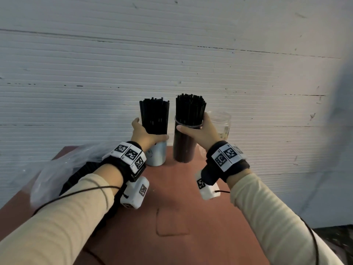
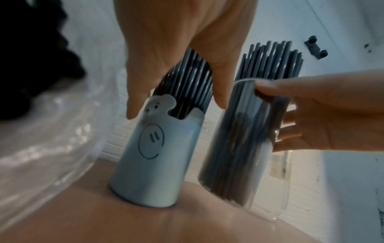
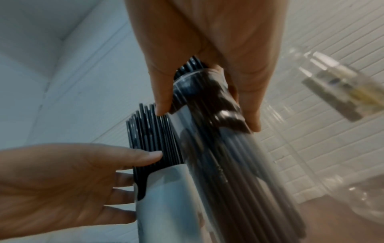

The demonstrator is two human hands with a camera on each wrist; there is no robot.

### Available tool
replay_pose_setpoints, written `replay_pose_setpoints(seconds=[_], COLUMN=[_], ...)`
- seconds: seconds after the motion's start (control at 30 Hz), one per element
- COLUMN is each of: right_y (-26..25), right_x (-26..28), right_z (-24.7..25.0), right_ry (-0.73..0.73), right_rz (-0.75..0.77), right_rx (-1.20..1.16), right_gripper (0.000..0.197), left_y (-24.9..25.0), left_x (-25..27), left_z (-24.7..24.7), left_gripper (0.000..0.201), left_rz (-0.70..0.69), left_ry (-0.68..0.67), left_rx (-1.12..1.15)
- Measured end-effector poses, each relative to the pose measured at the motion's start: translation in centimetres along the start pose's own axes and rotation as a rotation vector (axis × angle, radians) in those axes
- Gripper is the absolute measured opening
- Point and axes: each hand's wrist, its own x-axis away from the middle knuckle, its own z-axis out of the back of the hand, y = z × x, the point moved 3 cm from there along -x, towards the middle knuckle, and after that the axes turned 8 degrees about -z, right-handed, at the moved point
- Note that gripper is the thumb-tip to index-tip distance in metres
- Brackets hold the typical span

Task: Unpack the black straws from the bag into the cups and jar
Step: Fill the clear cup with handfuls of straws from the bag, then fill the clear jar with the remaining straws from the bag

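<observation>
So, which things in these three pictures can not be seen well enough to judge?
- Bag, head view: the left forearm covers it, so how many straws remain inside is hidden.
- Jar, head view: the right hand hides part; in the right wrist view it is blurred, so its contents are unclear.
- White cup, left wrist view: opaque, so its straws' lower ends are hidden.
- Clear cup, right wrist view: its base is cut off.

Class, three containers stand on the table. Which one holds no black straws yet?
The clear jar at the far right, behind the right hand. The white smiley cup and the clear cup are both packed with black straws.
</observation>
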Motion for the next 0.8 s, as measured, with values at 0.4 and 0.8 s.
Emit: replay_pose_setpoints(seconds=[0.4, 0.8], right_y=[1.8, -0.4], right_x=[-3.3, 1.1], right_z=[-2.7, 2.4], right_ry=[-0.013, 0.187], right_rz=[-0.084, 0.097], right_rx=[0.039, 0.203], right_gripper=[0.090, 0.098], left_y=[-2.9, -2.8], left_x=[-3.0, -2.8], left_z=[-0.6, -0.6], left_gripper=[0.108, 0.079], left_rz=[0.023, 0.042], left_ry=[-0.063, -0.005], left_rx=[-0.226, -0.275])
